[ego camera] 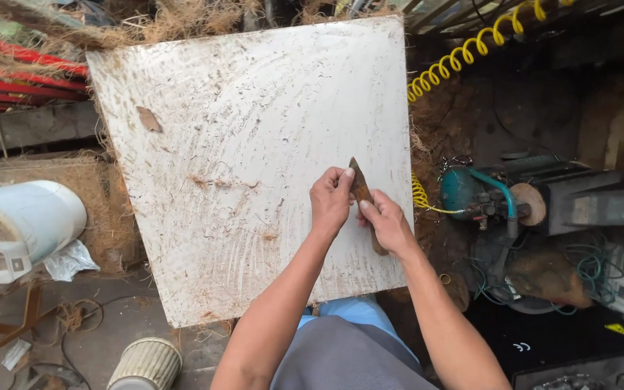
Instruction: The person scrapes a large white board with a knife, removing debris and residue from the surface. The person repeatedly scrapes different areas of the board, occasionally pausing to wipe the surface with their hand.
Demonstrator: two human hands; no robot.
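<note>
Seen from above, a large square white board (247,166) fills the middle of the view, serving as the tabletop. Its surface is dirty, smeared with curved scrape marks, brown specks and loose fibres, and a small brown flake (149,119) lies near its far left corner. Close to the board's right edge, toward the near side, two bare hands meet over a thin brown pointed strip (364,198). The left hand (330,202) has its fingers (342,177) pressed together, pinching the strip near its upper tip. The right hand (390,225) grips the strip lower down, thumb on top and fingers wrapped under it. The strip slants from its tip on the board down past the right hand toward the near right corner.

Around the board the room is crowded and messy. Tangled dry brown fibre (182,18) is heaped along the far edge and on the left. Red bars (16,76) show at the upper left. A white cylinder-shaped machine (19,227) sits at the left, with a ribbed pale filter (146,365) on the grey floor (102,328) below it. At the right, a yellow coiled hose (464,54) runs from the top corner down to a teal air compressor (471,191), among loose cables on dark ground. The person's grey and blue clothing (348,347) shows at the bottom.
</note>
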